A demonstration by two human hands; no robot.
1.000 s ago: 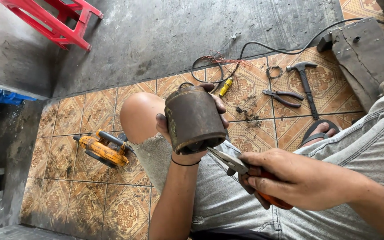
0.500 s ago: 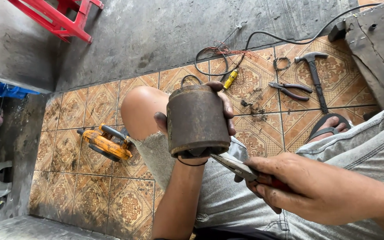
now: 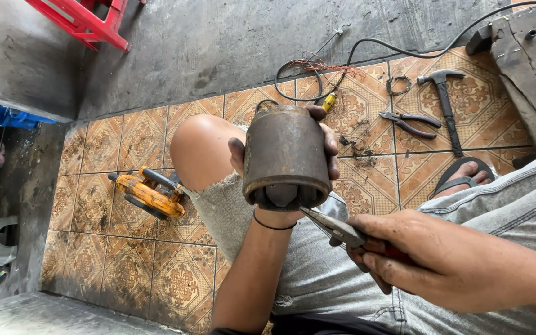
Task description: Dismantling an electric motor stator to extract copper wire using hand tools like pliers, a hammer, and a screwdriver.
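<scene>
At the bottom right of the head view, the right hand (image 3: 442, 260) is clenched around the red-handled grips of a pair of pliers (image 3: 342, 231), whose grey nose points up and left, its tip right at the lower rim of a rusty metal cylinder (image 3: 285, 155); whether tip and rim actually touch is hard to tell from this angle. The left hand (image 3: 280, 158) rises from below with a black band at the wrist and wraps the cylinder from behind, fingers curled round its right side and thumb on its left, holding it upright above the person's lap with its open end turned toward the camera. Grey ripped shorts (image 3: 317, 273) cover the lap, and a bare knee (image 3: 203, 149) shows just left of the cylinder.

On the patterned tile floor (image 3: 125, 248) left of the knee lies a yellow power tool (image 3: 147, 193). Beyond the cylinder, a yellow-handled screwdriver (image 3: 327, 102) sits beside a tangle of copper wire (image 3: 317, 65) and a looped black cable (image 3: 367, 49). Further right lie a second pair of pliers (image 3: 409, 123) and a hammer (image 3: 445, 105), near a foot in a sandal (image 3: 463, 177). At the top left, on the bare concrete, stands a red plastic stool (image 3: 88, 18).
</scene>
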